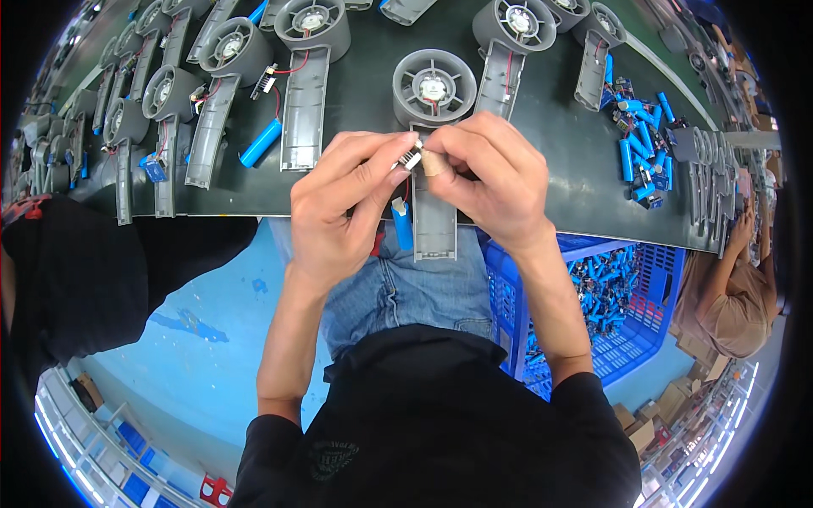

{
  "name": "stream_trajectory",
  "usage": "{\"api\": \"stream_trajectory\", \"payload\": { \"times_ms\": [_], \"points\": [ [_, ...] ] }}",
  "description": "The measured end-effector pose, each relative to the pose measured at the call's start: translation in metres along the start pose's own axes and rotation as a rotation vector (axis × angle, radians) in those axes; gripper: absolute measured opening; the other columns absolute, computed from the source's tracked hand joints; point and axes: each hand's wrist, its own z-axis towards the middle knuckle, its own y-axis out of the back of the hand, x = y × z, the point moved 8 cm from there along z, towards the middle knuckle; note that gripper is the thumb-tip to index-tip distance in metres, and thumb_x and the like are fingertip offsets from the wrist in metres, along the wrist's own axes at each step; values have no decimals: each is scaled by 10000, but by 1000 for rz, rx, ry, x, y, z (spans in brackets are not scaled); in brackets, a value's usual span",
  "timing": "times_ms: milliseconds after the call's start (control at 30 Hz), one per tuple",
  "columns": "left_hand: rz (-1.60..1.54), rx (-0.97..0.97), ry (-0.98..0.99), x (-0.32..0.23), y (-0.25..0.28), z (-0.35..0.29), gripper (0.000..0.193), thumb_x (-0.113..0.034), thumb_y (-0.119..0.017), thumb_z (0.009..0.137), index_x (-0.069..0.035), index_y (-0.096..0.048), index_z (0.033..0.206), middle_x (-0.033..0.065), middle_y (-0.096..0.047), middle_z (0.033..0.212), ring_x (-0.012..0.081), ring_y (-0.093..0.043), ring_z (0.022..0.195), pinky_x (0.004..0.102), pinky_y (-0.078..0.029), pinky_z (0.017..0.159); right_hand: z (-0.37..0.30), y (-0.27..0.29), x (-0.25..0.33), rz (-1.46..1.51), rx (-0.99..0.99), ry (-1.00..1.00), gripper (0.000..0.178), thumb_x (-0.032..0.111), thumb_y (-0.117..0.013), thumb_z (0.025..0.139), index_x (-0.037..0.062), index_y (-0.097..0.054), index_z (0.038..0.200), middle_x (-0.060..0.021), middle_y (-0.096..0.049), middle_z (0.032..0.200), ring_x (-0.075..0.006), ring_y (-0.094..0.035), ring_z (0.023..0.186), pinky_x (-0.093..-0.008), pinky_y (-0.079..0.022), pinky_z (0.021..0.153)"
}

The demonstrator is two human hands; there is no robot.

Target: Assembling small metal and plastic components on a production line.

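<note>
Black shirt (pixel 440 423) is up closest, and past it the left hand (pixel 334 199) has its grip pinching a tiny circuit board (pixel 410 158) just above the grey handle (pixel 434 220) of the fan (pixel 434 87). The right hand (pixel 495 173) has its grip bunched together right at the board; can't tell what's in there. IMO best to brace the board by its edges, go gently, and not let the blue battery (pixel 402 227) below dangle hard.
</note>
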Motion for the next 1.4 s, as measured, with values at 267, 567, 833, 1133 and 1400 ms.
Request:
{"api": "stream_trajectory", "payload": {
  "times_ms": [267, 567, 833, 1133, 1400],
  "points": [
    [-30, 23, 2, 0, -1, 2, 350, 103, -685, 822, 17, -710, 1161, 138, -707, 1037, 251, -652, 922, 319, -528, 766, 1, 0, -2, -36, 10, 56, 194, -26, -799, 715, 43, -692, 862, -14, -614, 734, -120, -542, 580, -257, -417, 481],
    [-65, -58, 220, 0, -3, -1, 292, 68, -638, 890, 19, -694, 1172, 155, -703, 1075, 219, -681, 919, 292, -531, 803, -49, 11, 4, -58, 226, -830, 142, 112, -782, 850, 16, -712, 928, -2, -496, 536, -36, -420, 494, -246, -326, 452],
    [-620, -72, 407, -38, -21, 91, 295, -37, -521, 1012, 30, -588, 1291, 68, -651, 978, 68, -560, 616, 228, -450, 537, 9, 69, -11, 175, 54, -963, 135, 129, -680, 940, 5, -670, 887, 102, -507, 653, 10, -414, 591, -199, -293, 506],
    [9, -17, 342, 134, -41, 365, 247, -151, -627, 926, 23, -713, 1079, 142, -740, 810, 190, -715, 629, 334, -569, 628, 215, 22, -260, -349, 318, -547, 473, 422, -622, 941, -42, -692, 882, -192, -650, 727, -285, -621, 674, -418, -463, 652],
    [569, 62, 185, 189, 1, 392, 227, -223, -654, 838, -71, -772, 959, 194, -725, 1045, 394, -688, 1003, 474, -542, 921, 196, -22, -356, -545, 535, -609, 496, 476, -602, 940, -1, -723, 885, -233, -707, 837, -401, -690, 847, -467, -527, 768]
  ]
}}
